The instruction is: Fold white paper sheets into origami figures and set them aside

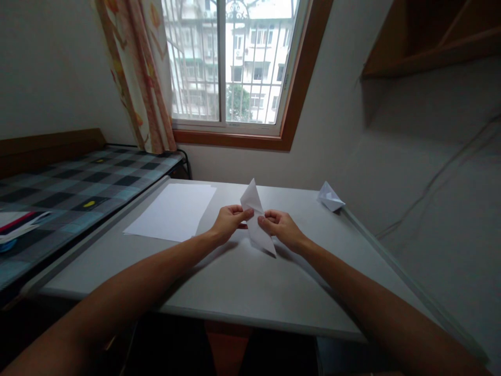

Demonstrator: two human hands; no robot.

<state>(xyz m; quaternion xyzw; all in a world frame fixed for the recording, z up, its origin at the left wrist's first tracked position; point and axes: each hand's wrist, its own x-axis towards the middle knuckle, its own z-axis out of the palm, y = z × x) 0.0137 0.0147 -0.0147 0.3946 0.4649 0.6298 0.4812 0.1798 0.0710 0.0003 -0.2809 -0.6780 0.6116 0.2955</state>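
Note:
A folded sheet of white paper with pointed ends is held up over the middle of the table. My left hand pinches its left edge, thumb on the near face and fingers partly behind it. On the opposite edge my right hand grips the paper the same way, its thumb pressed near the middle. The upper point leans back and the lower point slants to the right, close above the tabletop. Behind the paper, some of my fingertips are hidden.
A stack of white paper sheets lies on the left of the white table. At the far right corner sits a folded paper boat. A checkered bed adjoins the left side; a wooden shelf hangs upper right.

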